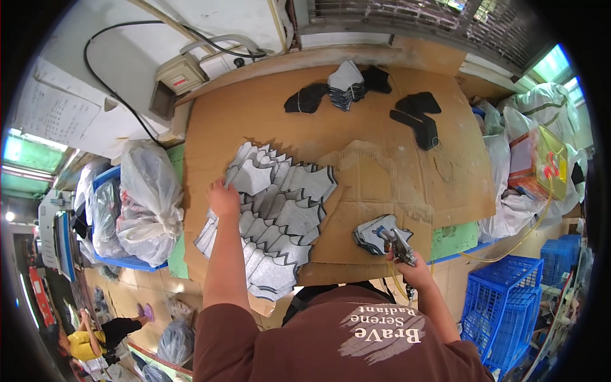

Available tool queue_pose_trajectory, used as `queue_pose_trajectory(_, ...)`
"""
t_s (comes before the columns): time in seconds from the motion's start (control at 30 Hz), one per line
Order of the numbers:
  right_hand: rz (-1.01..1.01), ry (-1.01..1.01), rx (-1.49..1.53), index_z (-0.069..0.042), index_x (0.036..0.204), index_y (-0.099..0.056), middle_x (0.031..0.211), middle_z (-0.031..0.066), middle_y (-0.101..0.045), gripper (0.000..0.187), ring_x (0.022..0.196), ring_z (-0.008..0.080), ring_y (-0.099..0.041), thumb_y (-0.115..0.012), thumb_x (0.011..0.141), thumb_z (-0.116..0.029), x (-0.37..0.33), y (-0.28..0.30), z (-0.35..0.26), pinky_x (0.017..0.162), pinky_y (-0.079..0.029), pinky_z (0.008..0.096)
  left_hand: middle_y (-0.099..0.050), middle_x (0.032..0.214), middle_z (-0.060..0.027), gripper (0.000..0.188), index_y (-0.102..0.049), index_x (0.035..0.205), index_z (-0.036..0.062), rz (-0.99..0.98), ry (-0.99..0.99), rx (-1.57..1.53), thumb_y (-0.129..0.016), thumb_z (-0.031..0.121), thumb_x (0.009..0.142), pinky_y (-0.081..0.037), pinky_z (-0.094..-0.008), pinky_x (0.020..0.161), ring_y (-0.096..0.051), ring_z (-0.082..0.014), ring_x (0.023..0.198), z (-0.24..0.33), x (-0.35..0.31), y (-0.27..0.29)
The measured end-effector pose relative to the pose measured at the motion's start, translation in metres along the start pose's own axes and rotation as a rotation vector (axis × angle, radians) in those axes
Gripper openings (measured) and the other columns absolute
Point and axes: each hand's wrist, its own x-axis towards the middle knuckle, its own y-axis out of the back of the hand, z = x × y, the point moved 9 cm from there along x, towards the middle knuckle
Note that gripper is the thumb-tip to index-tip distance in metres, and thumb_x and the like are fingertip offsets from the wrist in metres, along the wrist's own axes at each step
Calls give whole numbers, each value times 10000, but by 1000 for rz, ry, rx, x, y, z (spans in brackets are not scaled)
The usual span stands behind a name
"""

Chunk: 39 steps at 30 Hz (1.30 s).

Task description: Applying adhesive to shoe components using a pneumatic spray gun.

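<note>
My left hand (224,198) is at the left edge of a spread of grey cut pieces (280,219), which look like fabric with dark edges. Its fingers are bent round the edge of one upper-left piece (252,177). The pieces overlap in several fanned rows. A metal spray gun (400,246) is gripped in my right hand (417,272), near the front edge of the cardboard. Its nozzle hangs over a small stack of similar grey pieces (366,237) and hides part of it. A thin yellowish hose (396,280) runs down by the gun.
Cardboard (375,172) covers the table. Toward the back lie a tied grey stack (345,83) and black pieces (417,118). Bulging plastic bags (151,204) stand at left. At right are a square tin (541,162) with a hose and blue crates (503,299). Another person (83,344) is at lower left.
</note>
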Motion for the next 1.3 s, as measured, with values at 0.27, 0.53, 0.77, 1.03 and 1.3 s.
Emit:
queue_pose_trajectory(0.27, -12, -12, -43, -38, 1013, -551, 890, 9, -570, 328, 810, 93, -493, -470, 697, -4, 4, -3, 6, 726, -399, 235, -530, 836, -127, 174, -568, 880, 13, -657, -753, -606, -611, 93, 732, -429, -360, 686, -523, -299, 756, 181, -206, -26)
queue_pose_trajectory(0.53, 21, -2, -32, -44, 867, -555, 791, 2, -557, 187, 753, 96, -486, -485, 695, -16, 1, -2, 15, 697, -394, 238, -494, 901, -131, 327, -573, 894, 11, -575, -785, -555, -723, 133, 631, -439, -330, 681, -522, -267, 740, 206, -260, -58)
queue_pose_trajectory(0.77, -10, 18, -31, -46, 859, -549, 764, -2, -541, 166, 739, 94, -479, -494, 704, -28, 2, -8, 17, 693, -391, 232, -498, 808, -113, 265, -592, 770, 39, -607, -708, -549, -746, 116, 568, -409, -363, 687, -496, -292, 785, 201, -261, -68)
queue_pose_trajectory(1.03, -7, 6, 5, -44, 862, -548, 764, -4, -541, 149, 725, 87, -477, -521, 716, -42, 3, -4, 18, 687, -390, 229, -510, 762, -102, 248, -580, 756, 42, -573, -771, -517, -738, 114, 579, -409, -356, 645, -509, -274, 734, 205, -262, -66)
queue_pose_trajectory(1.3, 100, 25, 55, -39, 879, -542, 751, -9, -533, 157, 721, 87, -475, -529, 724, -19, -2, 18, 9, 690, -398, 233, -517, 728, -104, 232, -575, 712, 39, -553, -767, -514, -739, 114, 565, -412, -365, 626, -513, -283, 701, 209, -261, -62)
